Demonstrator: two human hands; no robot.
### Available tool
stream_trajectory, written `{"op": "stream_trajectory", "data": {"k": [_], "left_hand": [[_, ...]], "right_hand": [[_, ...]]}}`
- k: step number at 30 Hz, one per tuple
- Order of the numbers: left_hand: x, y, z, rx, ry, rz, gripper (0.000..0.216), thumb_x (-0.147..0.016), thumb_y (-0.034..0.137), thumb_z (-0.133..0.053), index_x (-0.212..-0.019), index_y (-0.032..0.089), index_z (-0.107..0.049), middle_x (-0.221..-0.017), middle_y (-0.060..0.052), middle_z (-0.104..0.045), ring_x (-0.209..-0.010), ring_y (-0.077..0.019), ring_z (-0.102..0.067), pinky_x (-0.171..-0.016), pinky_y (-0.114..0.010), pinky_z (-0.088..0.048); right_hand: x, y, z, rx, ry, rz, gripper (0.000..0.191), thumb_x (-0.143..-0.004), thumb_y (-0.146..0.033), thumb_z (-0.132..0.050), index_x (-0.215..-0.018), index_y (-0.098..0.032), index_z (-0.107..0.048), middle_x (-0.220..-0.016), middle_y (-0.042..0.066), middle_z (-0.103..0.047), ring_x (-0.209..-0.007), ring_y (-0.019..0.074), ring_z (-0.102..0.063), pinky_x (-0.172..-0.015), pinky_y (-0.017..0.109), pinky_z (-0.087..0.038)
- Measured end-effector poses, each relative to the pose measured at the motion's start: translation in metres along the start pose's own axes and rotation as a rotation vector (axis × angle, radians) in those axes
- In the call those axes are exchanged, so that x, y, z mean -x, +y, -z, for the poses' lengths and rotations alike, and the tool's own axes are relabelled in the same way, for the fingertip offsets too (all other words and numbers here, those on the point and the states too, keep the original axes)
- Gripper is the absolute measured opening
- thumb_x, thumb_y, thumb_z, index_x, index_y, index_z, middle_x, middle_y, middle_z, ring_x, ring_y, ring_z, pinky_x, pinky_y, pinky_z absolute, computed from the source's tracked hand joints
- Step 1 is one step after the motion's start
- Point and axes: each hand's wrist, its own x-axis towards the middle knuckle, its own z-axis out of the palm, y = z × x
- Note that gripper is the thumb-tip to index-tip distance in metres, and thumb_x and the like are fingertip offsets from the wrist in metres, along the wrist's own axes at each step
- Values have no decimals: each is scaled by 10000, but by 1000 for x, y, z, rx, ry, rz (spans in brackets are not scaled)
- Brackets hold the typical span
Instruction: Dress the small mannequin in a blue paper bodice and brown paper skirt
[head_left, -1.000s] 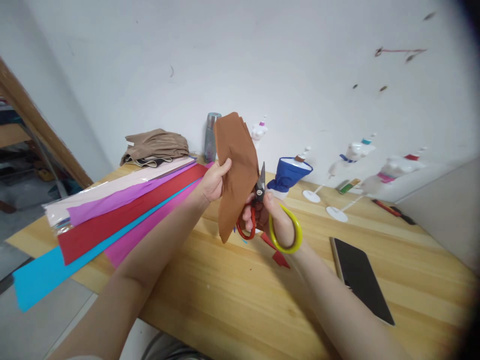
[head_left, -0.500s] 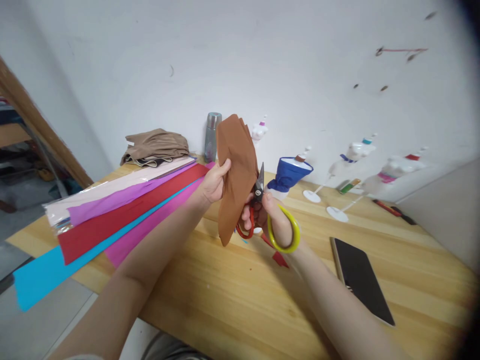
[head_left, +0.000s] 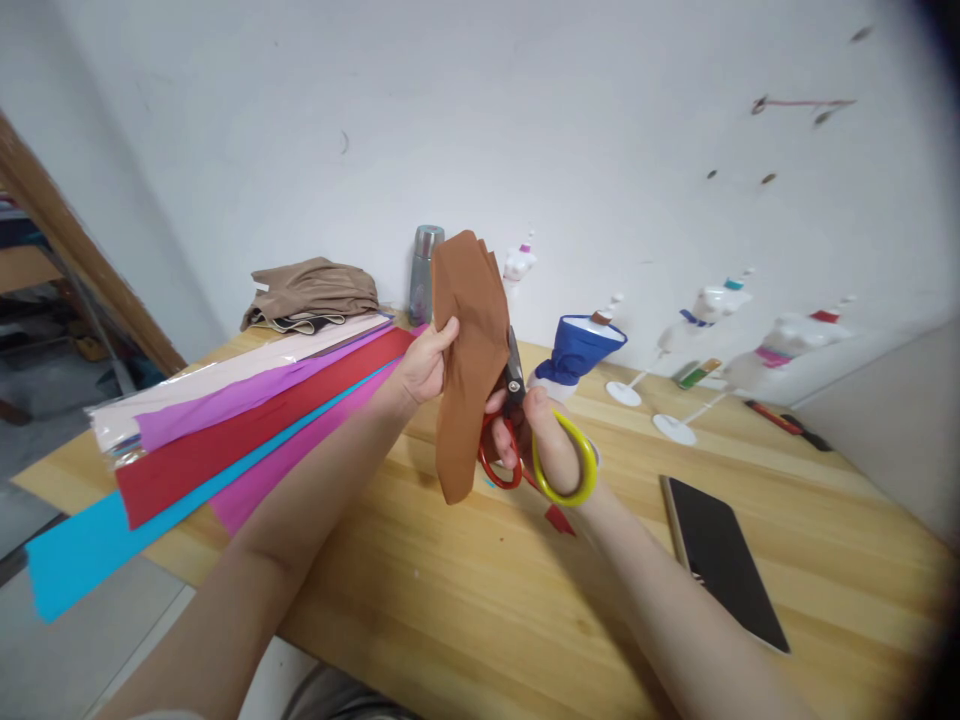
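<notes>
Brown fabric [head_left: 474,300] hangs from the left hand [head_left: 426,366], a white tag [head_left: 260,287] illegible.

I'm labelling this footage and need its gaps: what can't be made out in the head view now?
In the head view:
Left hand: most fingers, behind the brown fabric.
Scissors: one blade, apparently behind the fabric.
Rear mannequin: lower part, also behind it.
Flask: surface markings, too blurred.

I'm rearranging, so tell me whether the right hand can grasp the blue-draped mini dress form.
Probably not now: the way to the blue-draped mini dress form looks free, but scissors occupy the right hand.
</notes>
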Motion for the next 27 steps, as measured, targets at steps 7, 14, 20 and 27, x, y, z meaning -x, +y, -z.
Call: {"op": "stream_trajectory", "data": {"k": [7, 14, 20, 27], "left_hand": [[1, 5, -1, -81, -14, -34, 246, -937, 351, -640, -1086, 156, -662, -922, -76, -777, -866, -210, -743, -954, -392, -566], [-1, 5, 2, -50, 3, -50, 314, -876, 346, -731, -1108, 141, -675, -985, -96, -772, -1063, -264, -721, -1069, -448, -491], [-2, 5, 4, -93, -59, -28, 357, -817, 359, -789, -1089, 149, -693, -1019, -105, -777, -1056, -285, -726, -1077, -476, -496], [2, 5, -1, -100, -60, 23, 400, -805, 367, -789, -1110, 137, -671, -992, -141, -776, -1078, -319, -723, -1078, -497, -481]], "right_hand": [[-1, 2, 2, 75, 36, 36, 606, -817, -822, -543, -811, -220, -610, -437, -61, -488, -326, 93, -392, -362, 250, -369], [-1, -1, 1, 65, 59, 20, 621, -791, -822, -573, -811, -202, -608, -457, -55, -507, -326, 92, -397, -343, 241, -357], [-2, 1, 5, -32, -3, -4, 593, -801, -795, -593, -859, -205, -626, -545, -30, -568, -383, 112, -478, -376, 260, -422], [-3, -1, 4, -39, 7, -11, 621, -767, -821, -605, -847, -206, -627, -531, -34, -563, -376, 111, -483, -367, 255, -429]]}}
